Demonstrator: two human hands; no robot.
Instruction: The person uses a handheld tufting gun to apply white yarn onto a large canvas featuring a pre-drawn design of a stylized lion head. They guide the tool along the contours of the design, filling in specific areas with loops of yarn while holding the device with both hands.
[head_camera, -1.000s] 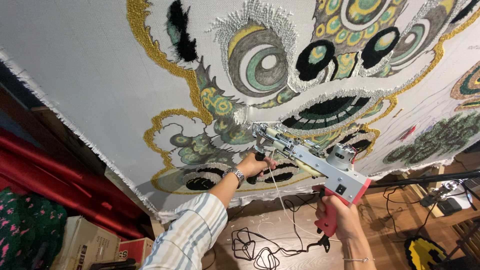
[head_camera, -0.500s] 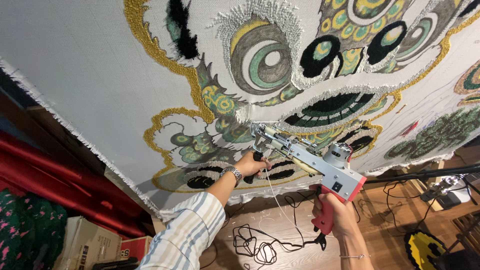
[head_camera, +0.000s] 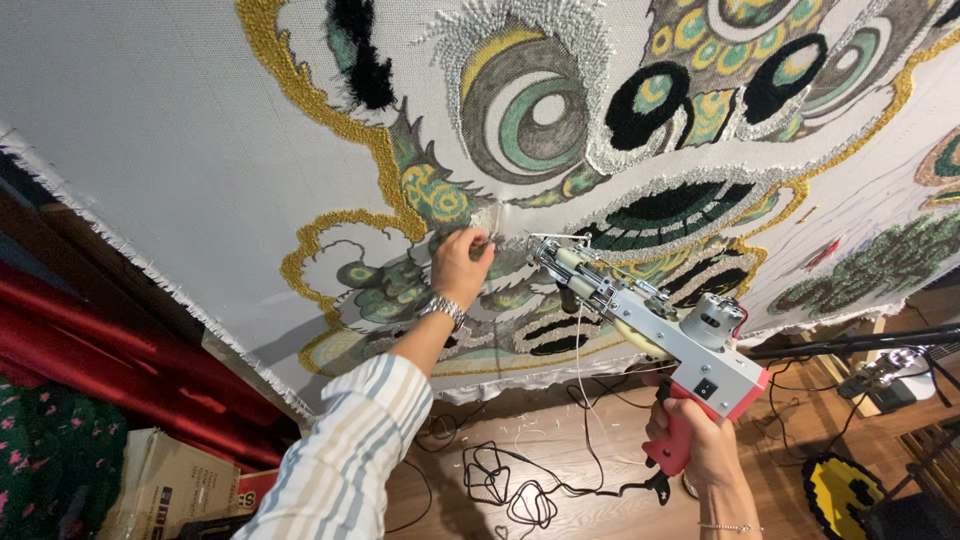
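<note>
- One large tufting cloth (head_camera: 180, 150) fills the upper view, white, stretched flat, its frayed edge running from upper left down to lower right; it carries a lion-like face worked in gold, green, grey and black yarn.
- One wooden floor (head_camera: 600, 420) lies below the cloth, and one black cable (head_camera: 510, 490) is coiled loosely on it.
- One red drape (head_camera: 120, 370) hangs at lower left, with one cardboard box (head_camera: 170, 480) beneath it.
- One tufting gun (head_camera: 650, 325) is held near the cloth's lower middle: grey metal body, red grip at the bottom. Its long axis runs diagonally from lower right to upper left, and the needle end points up-left, just beside or touching the cloth near the green curls; contact cannot be told.
- One right hand (head_camera: 700, 445) is closed in a full fist around the gun's red grip, below the body.
- One left hand (head_camera: 460, 262), in a striped sleeve with one metal wristwatch (head_camera: 440, 308), reaches up to the cloth; its fingertips are drawn together in a pinch at the pile, just left of the needle end. Whether they hold a strand cannot be told.
- One thin white yarn strand (head_camera: 580, 350) hangs down from the gun's front.
</note>
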